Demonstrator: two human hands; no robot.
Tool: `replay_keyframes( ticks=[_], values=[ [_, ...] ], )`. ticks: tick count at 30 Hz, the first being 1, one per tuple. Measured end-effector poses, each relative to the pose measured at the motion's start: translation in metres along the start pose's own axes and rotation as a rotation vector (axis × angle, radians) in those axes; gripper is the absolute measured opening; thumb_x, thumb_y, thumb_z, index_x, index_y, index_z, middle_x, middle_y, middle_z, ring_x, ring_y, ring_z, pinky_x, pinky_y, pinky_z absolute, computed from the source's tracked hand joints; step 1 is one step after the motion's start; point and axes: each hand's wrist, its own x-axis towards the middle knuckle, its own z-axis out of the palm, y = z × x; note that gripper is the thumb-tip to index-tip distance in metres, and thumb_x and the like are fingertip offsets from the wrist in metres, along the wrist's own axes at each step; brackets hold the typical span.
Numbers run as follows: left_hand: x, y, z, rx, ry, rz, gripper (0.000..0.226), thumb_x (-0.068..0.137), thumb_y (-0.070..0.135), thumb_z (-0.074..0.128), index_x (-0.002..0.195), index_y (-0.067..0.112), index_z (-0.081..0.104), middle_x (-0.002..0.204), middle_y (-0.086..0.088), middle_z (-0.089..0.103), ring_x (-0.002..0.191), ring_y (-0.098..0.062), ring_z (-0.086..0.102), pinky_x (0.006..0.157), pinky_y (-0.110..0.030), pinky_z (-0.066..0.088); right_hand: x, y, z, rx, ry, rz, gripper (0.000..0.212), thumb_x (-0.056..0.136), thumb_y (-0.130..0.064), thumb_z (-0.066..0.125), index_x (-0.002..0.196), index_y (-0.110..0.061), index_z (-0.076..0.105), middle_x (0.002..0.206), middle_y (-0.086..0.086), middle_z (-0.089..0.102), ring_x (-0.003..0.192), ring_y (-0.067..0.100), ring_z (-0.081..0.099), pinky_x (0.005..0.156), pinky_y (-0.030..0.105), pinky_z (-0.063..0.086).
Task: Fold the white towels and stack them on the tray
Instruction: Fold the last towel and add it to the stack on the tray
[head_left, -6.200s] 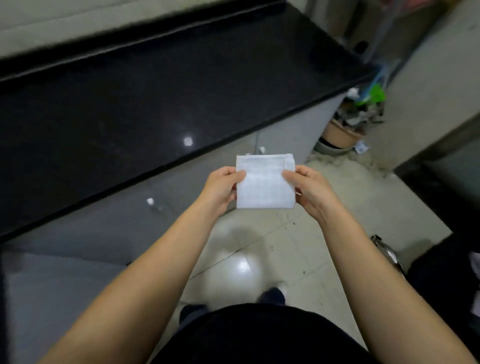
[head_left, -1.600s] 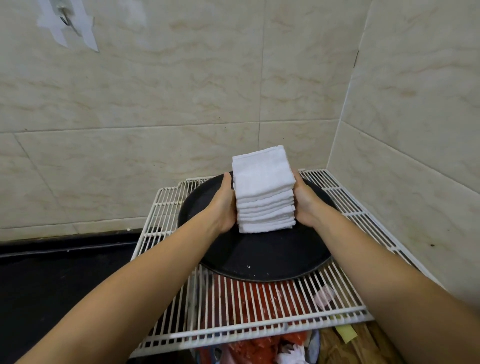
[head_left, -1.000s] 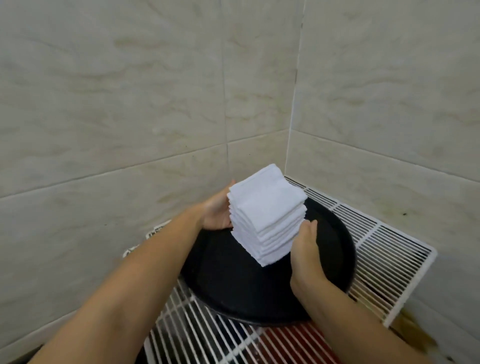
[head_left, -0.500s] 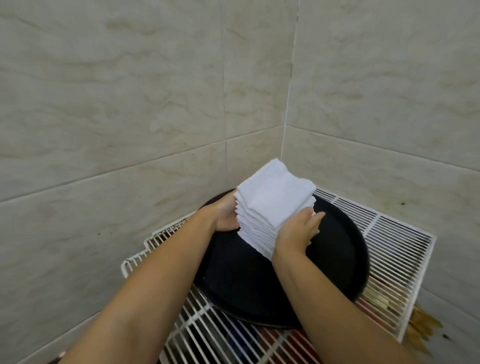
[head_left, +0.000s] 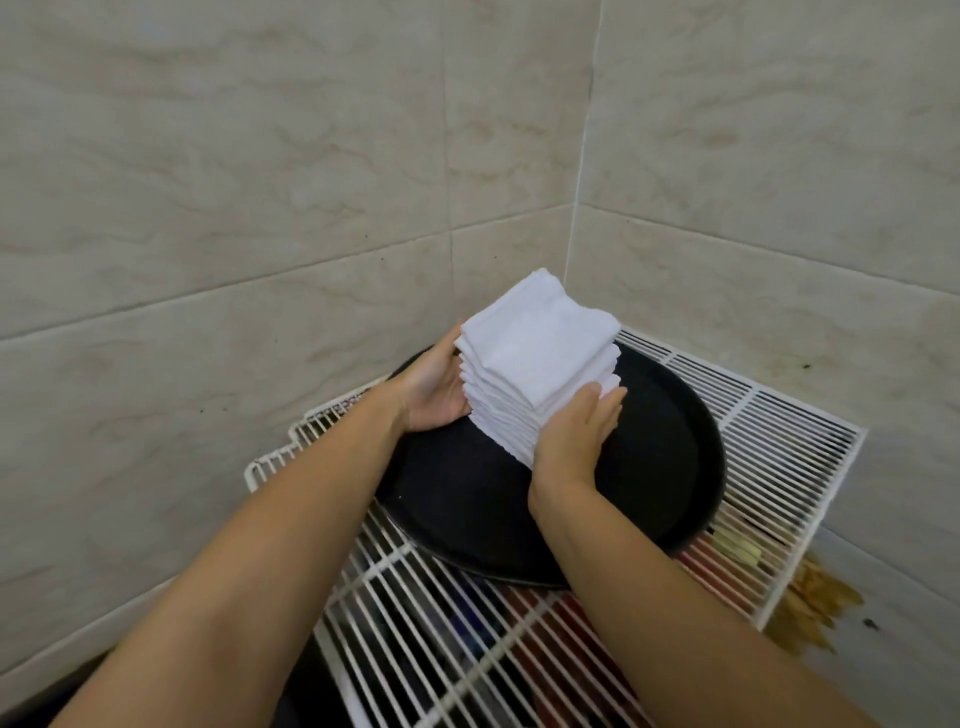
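A stack of several folded white towels (head_left: 540, 348) stands on a round black tray (head_left: 654, 457). The tray rests on a white wire rack (head_left: 769, 441) in a tiled corner. My left hand (head_left: 434, 392) presses flat against the stack's left side. My right hand (head_left: 576, 436) cups the stack's near right side, fingers along the lower towels. The stack leans slightly, with its edges a little uneven. Part of the tray's near rim is hidden by my right forearm.
Beige tiled walls (head_left: 260, 182) close in behind and to the right of the rack. Red and dark items show under the rack (head_left: 706, 566). A brown stain (head_left: 815, 608) marks the surface past the rack's right corner.
One folded towel that I held in the air earlier now lies on the stack. Over the last second my right hand slid along the stack's near side while my left hand stayed against it.
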Motion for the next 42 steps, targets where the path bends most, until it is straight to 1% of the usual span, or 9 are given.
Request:
replay_keyframes(
  ticks=[3,7,12,14,18,21,24,29,42],
  values=[
    [-0.003,-0.003,0.003,0.056,0.045,0.024,0.048,0.1,0.048,0.025,0.108,0.022,0.065,0.104,0.005,0.073,0.098,-0.01,0.067,0.094,-0.026,0.048,0.004,-0.004,0.007,-0.056,0.029,0.005,0.054,0.103,-0.032,0.016,0.152,-0.02,-0.002,0.161,0.002,-0.001,0.148,0.018,-0.003,0.121,0.04,-0.003],
    [-0.008,-0.003,0.014,0.122,0.084,0.052,0.047,0.1,0.047,0.024,0.113,0.022,0.062,0.107,0.005,0.072,0.099,-0.01,0.067,0.092,-0.026,0.049,0.003,-0.006,0.005,-0.042,0.006,0.027,0.054,0.103,-0.034,0.017,0.152,-0.02,-0.002,0.161,0.002,0.0,0.149,0.019,-0.002,0.121,0.042,-0.001],
    [-0.015,-0.009,0.023,0.049,0.276,0.106,0.058,0.099,0.052,0.019,0.128,0.018,0.056,0.128,-0.001,0.062,0.116,-0.014,0.059,0.095,-0.027,0.045,0.046,-0.031,-0.034,0.167,-0.15,0.137,0.056,0.097,-0.047,0.021,0.148,-0.024,0.027,0.151,0.006,0.033,0.136,0.015,0.039,0.113,0.038,0.033],
    [-0.023,-0.021,0.032,-0.107,0.45,0.143,0.065,0.1,0.052,0.015,0.142,0.009,0.039,0.145,-0.008,0.044,0.132,-0.018,0.043,0.106,-0.029,0.034,0.081,-0.054,-0.05,0.138,-0.28,0.181,0.045,0.099,-0.042,0.025,0.13,-0.021,0.05,0.126,0.008,0.055,0.116,0.006,0.057,0.101,0.025,0.045],
    [-0.038,-0.049,0.064,-0.307,0.656,0.274,0.063,0.1,0.049,0.02,0.15,0.011,0.015,0.157,-0.001,0.019,0.144,-0.013,0.019,0.117,-0.028,0.014,0.136,-0.077,-0.048,-0.085,-0.801,0.266,0.053,0.098,-0.051,0.018,0.137,-0.029,0.045,0.143,0.002,0.047,0.134,0.018,0.04,0.11,0.04,0.032],
    [-0.035,-0.047,0.092,-0.392,0.707,0.212,0.061,0.099,0.052,0.019,0.144,0.014,0.035,0.151,0.001,0.036,0.136,-0.015,0.037,0.105,-0.029,0.032,0.142,-0.068,-0.034,-0.185,-1.077,0.337,0.063,0.098,-0.055,0.018,0.086,-0.024,0.072,0.091,0.002,0.073,0.088,0.016,0.068,0.077,0.034,0.046],
    [-0.03,-0.032,0.106,-0.436,0.674,0.159,0.055,0.098,0.052,0.022,0.106,0.019,0.066,0.121,-0.007,0.065,0.101,-0.026,0.064,0.073,-0.033,0.054,0.144,-0.061,-0.026,-0.234,-1.173,0.383,0.064,0.093,-0.066,0.023,0.101,-0.021,0.068,0.103,0.008,0.072,0.096,0.025,0.066,0.077,0.036,0.049],
    [-0.024,-0.02,0.12,-0.323,0.63,0.101,0.048,0.095,0.037,0.035,0.065,0.013,0.064,0.079,-0.01,0.071,0.07,-0.026,0.07,0.061,-0.033,0.057,0.152,-0.051,-0.026,-0.198,-1.317,0.406,0.068,0.09,-0.069,0.033,0.117,-0.017,0.066,0.117,0.012,0.068,0.109,0.029,0.064,0.087,0.039,0.05],
    [-0.025,-0.014,0.132,-0.299,0.745,0.011,0.039,0.088,0.045,0.043,0.096,0.014,0.066,0.112,-0.01,0.068,0.096,-0.028,0.068,0.084,-0.038,0.054,0.158,-0.043,-0.034,-0.115,-1.37,0.39,0.059,0.096,-0.059,0.026,0.124,-0.019,0.06,0.118,0.008,0.068,0.105,0.024,0.066,0.083,0.037,0.053]
  ],
)
